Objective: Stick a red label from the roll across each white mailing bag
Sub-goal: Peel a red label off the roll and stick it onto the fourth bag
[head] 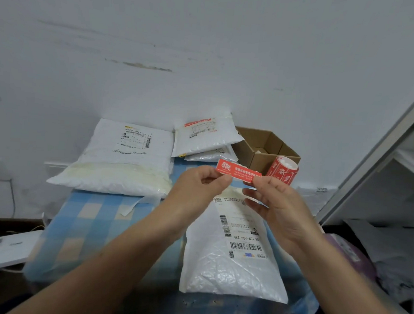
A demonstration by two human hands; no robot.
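A loose red label (236, 170) hangs in the air, stretched between both hands. My left hand (196, 187) pinches its left end and my right hand (275, 199) pinches its right end. Below them a white mailing bag (233, 262) with a printed shipping label lies on the checked cloth. The roll of red labels (282, 170) stands behind my right hand. A large white bag (118, 161) lies at the back left. Behind the middle, two more white bags are stacked, and the top one (206, 137) has a red label across it.
An open cardboard box (264, 148) stands behind the roll. The blue checked cloth (80, 222) covers the table, with a strip of backing paper (131, 208) on it. A white device (11, 249) lies low at the left. White shelving (393, 182) stands to the right.
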